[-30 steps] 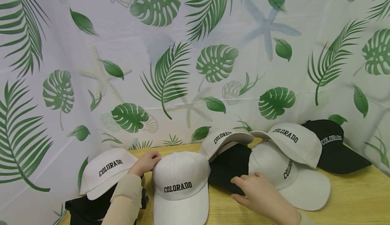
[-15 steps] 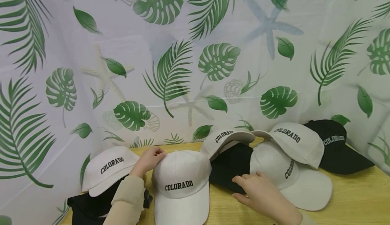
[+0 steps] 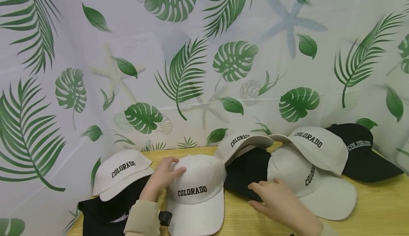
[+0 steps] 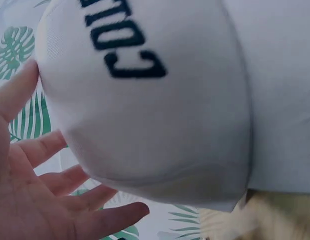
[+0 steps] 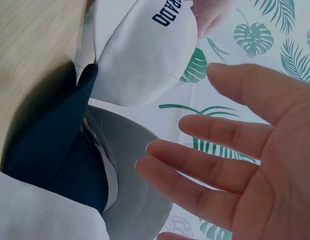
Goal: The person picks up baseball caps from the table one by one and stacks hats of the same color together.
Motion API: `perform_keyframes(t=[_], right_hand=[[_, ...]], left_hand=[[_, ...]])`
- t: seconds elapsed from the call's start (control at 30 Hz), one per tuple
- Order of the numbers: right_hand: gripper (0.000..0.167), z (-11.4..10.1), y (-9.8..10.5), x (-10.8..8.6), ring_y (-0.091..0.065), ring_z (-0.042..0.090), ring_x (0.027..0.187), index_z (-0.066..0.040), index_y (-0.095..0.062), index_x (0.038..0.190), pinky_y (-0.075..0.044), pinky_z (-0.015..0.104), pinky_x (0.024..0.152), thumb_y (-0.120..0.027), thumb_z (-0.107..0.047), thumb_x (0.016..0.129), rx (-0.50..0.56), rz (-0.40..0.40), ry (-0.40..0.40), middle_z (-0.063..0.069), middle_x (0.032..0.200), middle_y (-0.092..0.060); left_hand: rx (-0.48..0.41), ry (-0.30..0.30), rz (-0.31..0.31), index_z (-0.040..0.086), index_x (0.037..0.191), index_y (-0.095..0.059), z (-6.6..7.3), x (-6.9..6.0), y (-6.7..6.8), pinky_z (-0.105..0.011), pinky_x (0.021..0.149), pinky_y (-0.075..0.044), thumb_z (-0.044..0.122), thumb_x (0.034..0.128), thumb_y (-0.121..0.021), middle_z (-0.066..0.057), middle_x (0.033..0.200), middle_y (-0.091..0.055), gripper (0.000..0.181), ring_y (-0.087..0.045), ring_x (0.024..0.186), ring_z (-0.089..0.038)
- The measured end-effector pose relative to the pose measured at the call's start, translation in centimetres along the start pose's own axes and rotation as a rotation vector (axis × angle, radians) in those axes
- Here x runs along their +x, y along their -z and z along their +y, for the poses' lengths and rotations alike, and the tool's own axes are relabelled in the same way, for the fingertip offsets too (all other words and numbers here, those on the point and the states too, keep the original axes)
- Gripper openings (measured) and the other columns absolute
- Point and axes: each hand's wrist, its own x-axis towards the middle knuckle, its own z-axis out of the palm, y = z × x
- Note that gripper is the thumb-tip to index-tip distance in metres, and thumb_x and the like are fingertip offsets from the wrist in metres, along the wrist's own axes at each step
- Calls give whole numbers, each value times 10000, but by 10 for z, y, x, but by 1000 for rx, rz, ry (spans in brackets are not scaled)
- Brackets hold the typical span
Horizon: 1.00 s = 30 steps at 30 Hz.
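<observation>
A white baseball cap (image 3: 195, 179) lettered COLORADO sits in the middle of the table, brim toward me. At the upper left of its crown is my left hand (image 3: 166, 175); in the left wrist view its fingers (image 4: 42, 147) are spread beside the crown, with the thumb tip at the fabric. My right hand (image 3: 278, 202) hovers with loosely extended fingers in front of a black cap (image 3: 246, 172) and an off-white cap (image 3: 289, 168). Nothing lies in its palm in the right wrist view. The black cap is partly covered by neighbouring caps.
At left, a white cap (image 3: 123, 170) rests on a black cap (image 3: 102, 214). More caps overlap at the back right: a beige cap (image 3: 238, 143), another beige cap (image 3: 319, 147) and a black cap (image 3: 364, 154). A leaf-patterned curtain (image 3: 191, 69) hangs behind the wooden table (image 3: 246, 221).
My left hand has moved from the back left edge of the middle cap onto its upper crown, its thumb now over the front. The right hand stays almost still. The head view has shifted slightly.
</observation>
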Motion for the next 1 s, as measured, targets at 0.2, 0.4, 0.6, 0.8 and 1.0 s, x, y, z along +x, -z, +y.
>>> perform_keyframes(t=[0.2,0.4,0.6,0.8,1.0], right_hand=[[298,1,1,2,-565,97,666,-100,-625,941,-408,437,644,-693,-302,732,-13,-1,4,-28,782,-603],[306,3,1,4,-560,93,664,-101,-624,949,-401,441,642,-691,-306,732,-8,-26,3,-33,781,-601],[300,4,5,6,-571,113,689,-108,-622,949,-402,445,662,-687,-310,738,7,-50,-19,-30,806,-606],[303,5,8,8,-564,95,661,-109,-626,950,-405,420,648,-687,-316,737,9,-60,-5,-37,787,-603],[302,4,7,10,-571,105,680,-104,-627,947,-407,433,656,-691,-309,734,20,-66,-12,-31,798,-609]], left_hand=[[-21,23,-5,-8,1243,-432,1,-6,-9,-505,911,-323,398,726,-702,-193,1255,-412,711,-385,1149,-344],[25,5,15,8,1262,-413,1,-9,-14,-501,861,-368,421,668,-735,-188,1231,-412,791,-407,1108,-334],[49,17,28,23,1253,-428,2,-10,-13,-499,829,-384,430,648,-739,-175,1210,-411,792,-389,1100,-326],[80,53,17,60,1229,-460,1,-9,-12,-505,794,-405,401,645,-745,-158,1232,-391,734,-379,1113,-332],[57,38,17,85,1128,-503,0,-10,-11,-512,792,-397,346,658,-750,-157,1268,-357,592,-366,1122,-343]])
